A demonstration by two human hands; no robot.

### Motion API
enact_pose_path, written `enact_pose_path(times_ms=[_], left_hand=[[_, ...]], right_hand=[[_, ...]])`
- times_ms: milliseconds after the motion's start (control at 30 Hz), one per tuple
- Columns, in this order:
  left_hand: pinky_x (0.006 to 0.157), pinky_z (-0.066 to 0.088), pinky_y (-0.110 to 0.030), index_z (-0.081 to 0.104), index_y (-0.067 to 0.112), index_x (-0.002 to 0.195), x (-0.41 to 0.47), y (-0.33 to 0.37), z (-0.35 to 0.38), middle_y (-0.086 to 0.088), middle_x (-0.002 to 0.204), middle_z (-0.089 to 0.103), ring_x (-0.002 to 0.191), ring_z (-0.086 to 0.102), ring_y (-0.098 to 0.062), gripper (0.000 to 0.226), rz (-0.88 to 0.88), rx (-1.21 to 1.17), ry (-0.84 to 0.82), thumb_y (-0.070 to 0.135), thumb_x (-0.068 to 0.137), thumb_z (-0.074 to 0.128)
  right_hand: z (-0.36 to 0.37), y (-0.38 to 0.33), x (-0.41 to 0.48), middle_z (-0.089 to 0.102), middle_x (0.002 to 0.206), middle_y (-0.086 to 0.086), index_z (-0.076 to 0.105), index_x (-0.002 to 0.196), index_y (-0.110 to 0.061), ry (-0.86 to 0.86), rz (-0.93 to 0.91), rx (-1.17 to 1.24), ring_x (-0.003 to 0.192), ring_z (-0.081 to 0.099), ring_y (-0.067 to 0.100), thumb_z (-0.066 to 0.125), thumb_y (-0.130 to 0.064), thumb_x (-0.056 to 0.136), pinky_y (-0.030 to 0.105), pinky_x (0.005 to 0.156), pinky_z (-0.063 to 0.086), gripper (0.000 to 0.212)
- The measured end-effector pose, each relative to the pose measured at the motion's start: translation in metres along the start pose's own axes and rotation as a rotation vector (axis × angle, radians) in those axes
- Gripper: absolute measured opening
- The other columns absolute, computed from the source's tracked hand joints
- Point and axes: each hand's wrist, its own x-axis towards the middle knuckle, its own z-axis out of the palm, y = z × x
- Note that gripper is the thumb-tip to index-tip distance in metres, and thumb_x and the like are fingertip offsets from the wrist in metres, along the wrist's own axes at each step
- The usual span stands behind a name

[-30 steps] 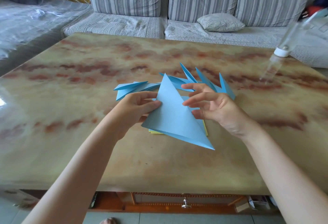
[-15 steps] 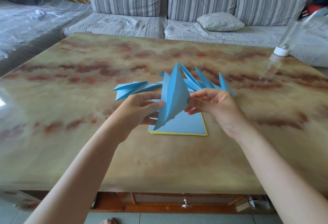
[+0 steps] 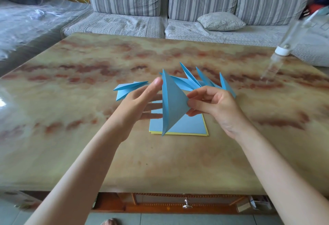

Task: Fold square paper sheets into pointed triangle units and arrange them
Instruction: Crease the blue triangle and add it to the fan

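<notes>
On the table, a couple of folded blue pieces lie at the left. Your left hand is spread, fingers straight against the left face of the blue triangle, held upright above the stack of square sheets. Your right hand pinches the triangle's right corner. Behind, a row of pointed units angles upward; a bottle stands far right.
</notes>
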Motion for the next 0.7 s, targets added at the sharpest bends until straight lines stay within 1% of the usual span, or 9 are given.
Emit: enact_pose_path(times_ms=[33, 100, 167, 233, 367, 500, 600, 700], left_hand=[[0.079, 0.057, -0.031, 0.062, 0.025, 0.120, -0.0003, 0.0006, 0.0001, 0.004, 0.112, 0.071, 0.101, 0.069, -0.015, 0.065, 0.028, -0.021, 0.014, 0.066, 0.071, 0.058], [0.077, 0.057, -0.028, 0.060, 0.023, 0.123, -0.0007, 0.0021, 0.0011, 0.003, 0.110, 0.072, 0.100, 0.069, -0.015, 0.053, 0.065, -0.055, 0.032, 0.050, 0.079, 0.068], [0.077, 0.057, -0.028, 0.061, 0.019, 0.122, -0.0015, 0.0034, 0.0024, 0.001, 0.104, 0.074, 0.098, 0.070, -0.016, 0.047, 0.086, -0.062, 0.038, 0.038, 0.080, 0.070], [0.077, 0.057, -0.027, 0.063, 0.016, 0.118, -0.0021, 0.0037, 0.0031, 0.001, 0.100, 0.075, 0.096, 0.070, -0.015, 0.044, 0.107, -0.065, 0.044, 0.034, 0.078, 0.063], [0.077, 0.058, -0.028, 0.065, 0.019, 0.112, -0.0021, 0.0021, 0.0035, 0.001, 0.098, 0.075, 0.094, 0.071, -0.015, 0.036, 0.123, -0.073, 0.059, 0.031, 0.078, 0.063], [0.075, 0.058, -0.028, 0.065, 0.017, 0.111, -0.0015, 0.0006, 0.0038, 0.000, 0.096, 0.075, 0.091, 0.071, -0.016, 0.028, 0.120, -0.097, 0.094, 0.022, 0.084, 0.064], [0.071, 0.057, -0.026, 0.065, 0.019, 0.108, -0.0011, 0.0004, 0.0039, 0.002, 0.093, 0.076, 0.088, 0.072, -0.014, 0.021, 0.116, -0.095, 0.128, 0.014, 0.088, 0.064], [0.069, 0.057, -0.025, 0.067, 0.017, 0.104, -0.0003, -0.0002, 0.0050, 0.002, 0.089, 0.076, 0.083, 0.073, -0.014, 0.016, 0.111, -0.100, 0.162, 0.012, 0.089, 0.063]], right_hand=[[0.0005, -0.0005, -0.0003, 0.071, 0.077, 0.008, 0.068, 0.085, -0.008, -0.011, 0.005, -0.007, 0.061, 0.067, 0.022, 0.068, 0.004, 0.080, 0.026, 0.064, 0.055, 0.013], [0.0015, -0.0015, -0.0009, 0.071, 0.080, 0.011, 0.069, 0.085, -0.008, -0.026, 0.016, -0.019, 0.063, 0.067, 0.021, 0.069, 0.003, 0.079, 0.026, 0.065, 0.055, 0.012], [0.0023, -0.0018, -0.0014, 0.071, 0.080, 0.012, 0.069, 0.085, -0.007, -0.027, 0.029, -0.020, 0.063, 0.068, 0.021, 0.070, 0.001, 0.078, 0.026, 0.064, 0.055, 0.011], [0.0021, -0.0020, -0.0019, 0.072, 0.079, 0.011, 0.069, 0.085, -0.007, -0.024, 0.051, -0.008, 0.064, 0.068, 0.022, 0.072, -0.004, 0.074, 0.024, 0.065, 0.054, 0.011], [0.0025, -0.0027, -0.0020, 0.072, 0.077, 0.010, 0.068, 0.083, -0.003, -0.021, 0.091, 0.021, 0.066, 0.069, 0.024, 0.073, -0.015, 0.068, 0.025, 0.066, 0.055, 0.020], [0.0036, -0.0023, -0.0017, 0.072, 0.078, 0.011, 0.068, 0.081, -0.002, 0.001, 0.110, 0.028, 0.067, 0.069, 0.024, 0.073, -0.018, 0.068, 0.025, 0.067, 0.056, 0.021], [0.0038, -0.0023, -0.0024, 0.072, 0.079, 0.012, 0.067, 0.080, -0.003, -0.001, 0.109, -0.016, 0.069, 0.070, 0.026, 0.075, -0.021, 0.065, 0.028, 0.073, 0.057, 0.025], [0.0042, -0.0039, -0.0032, 0.071, 0.076, 0.010, 0.066, 0.079, -0.003, -0.001, 0.097, -0.024, 0.066, 0.069, 0.024, 0.076, -0.021, 0.064, 0.026, 0.070, 0.056, 0.025]])
